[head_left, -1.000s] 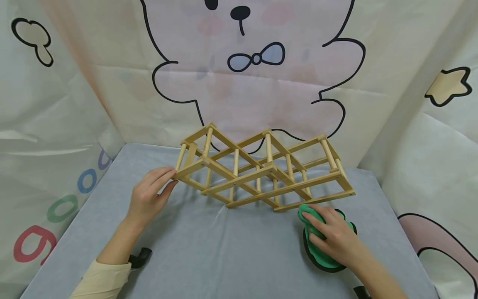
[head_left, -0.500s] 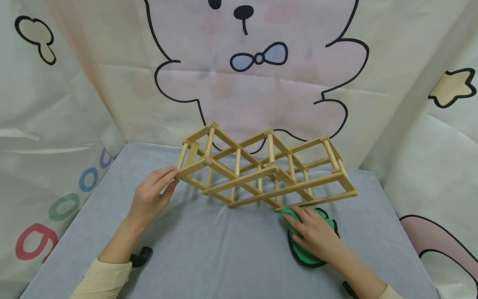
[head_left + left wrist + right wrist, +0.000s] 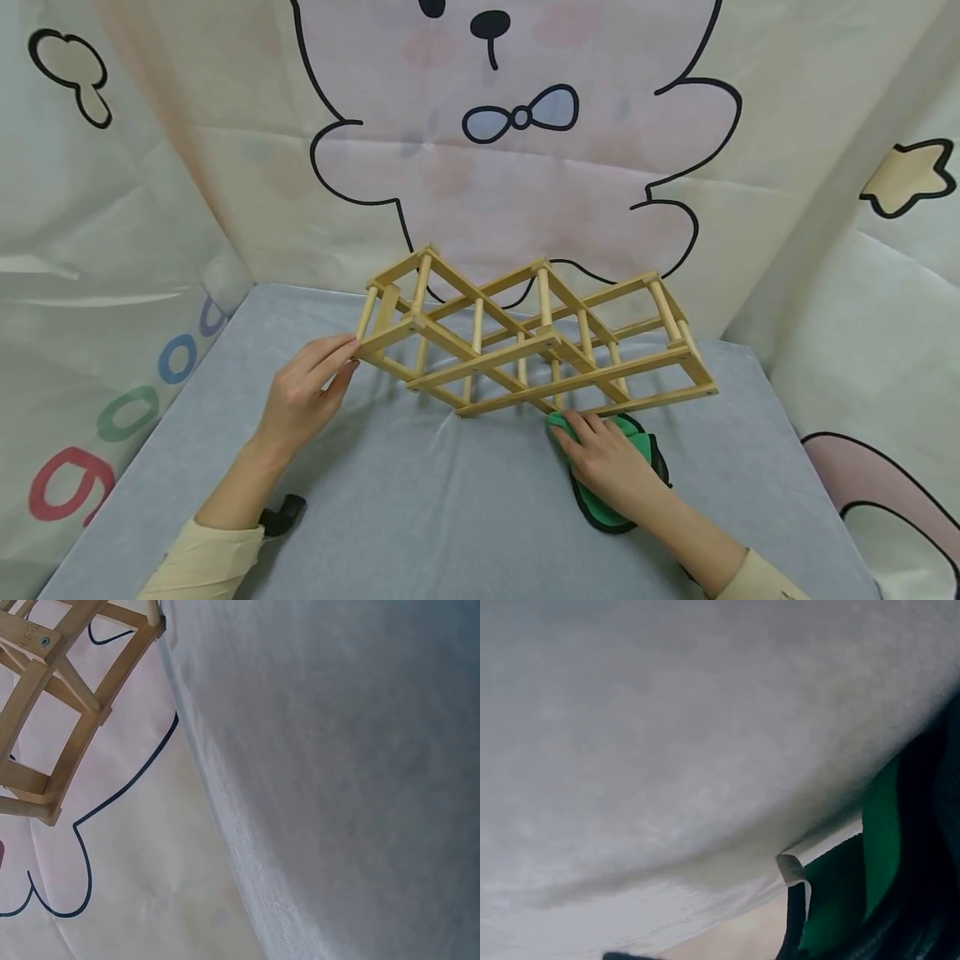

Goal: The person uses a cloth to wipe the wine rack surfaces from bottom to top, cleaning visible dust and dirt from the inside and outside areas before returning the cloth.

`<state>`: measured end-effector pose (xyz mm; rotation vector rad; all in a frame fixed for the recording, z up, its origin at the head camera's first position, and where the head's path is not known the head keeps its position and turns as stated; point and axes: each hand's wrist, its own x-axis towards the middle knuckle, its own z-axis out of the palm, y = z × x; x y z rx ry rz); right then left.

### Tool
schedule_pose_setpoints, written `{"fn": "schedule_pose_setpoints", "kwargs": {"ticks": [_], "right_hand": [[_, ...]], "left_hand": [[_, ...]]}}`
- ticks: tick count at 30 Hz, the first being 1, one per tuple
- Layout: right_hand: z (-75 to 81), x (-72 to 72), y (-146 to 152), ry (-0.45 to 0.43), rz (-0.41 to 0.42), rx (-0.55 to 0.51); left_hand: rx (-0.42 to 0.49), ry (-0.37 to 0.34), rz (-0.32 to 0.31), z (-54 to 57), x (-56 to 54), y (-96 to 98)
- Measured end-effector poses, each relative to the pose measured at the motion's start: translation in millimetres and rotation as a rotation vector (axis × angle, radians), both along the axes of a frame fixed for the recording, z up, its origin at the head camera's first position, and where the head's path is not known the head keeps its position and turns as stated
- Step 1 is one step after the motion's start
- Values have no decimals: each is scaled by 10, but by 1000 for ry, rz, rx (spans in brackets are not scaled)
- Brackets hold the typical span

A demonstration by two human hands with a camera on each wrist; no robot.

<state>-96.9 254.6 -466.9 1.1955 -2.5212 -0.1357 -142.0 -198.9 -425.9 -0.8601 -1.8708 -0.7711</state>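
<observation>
A slatted wooden rack (image 3: 475, 364), like a folding wine rack with round dowels, stands stretched out and slanted at the back of the table. My left hand (image 3: 303, 393) pinches its lower left corner between thumb and fingers. Part of the rack (image 3: 75, 746) shows at upper left in the left wrist view. In my right hand (image 3: 611, 467) is a green cloth (image 3: 598, 510) with black edging, its top fold at the rack's lower front slat near the middle. That cloth (image 3: 883, 832) appears with a pale tag in the right wrist view; fingertips are partly hidden in its folds.
Blue-grey fabric covers the table (image 3: 420, 517). A printed curtain (image 3: 525, 183) rises close behind the rack, and similar curtains hang at both sides. A black strap piece (image 3: 283, 515) sits at the left wrist.
My right hand has slid leftward with the green cloth along the rack's lower front slat. The left hand keeps its pinch on the corner, and the rack stays put.
</observation>
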Motion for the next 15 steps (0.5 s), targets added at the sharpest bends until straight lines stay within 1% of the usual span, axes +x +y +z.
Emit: {"fn": "schedule_pose_setpoints", "kwargs": {"ticks": [9,15], "right_hand": [[2,-19,-77,31,1,5],[58,-55,-183,43,28,-32]], "left_hand": [[-15,-4,9,-1,9,-5],[-11,-3,6,5,16,-6]]}}
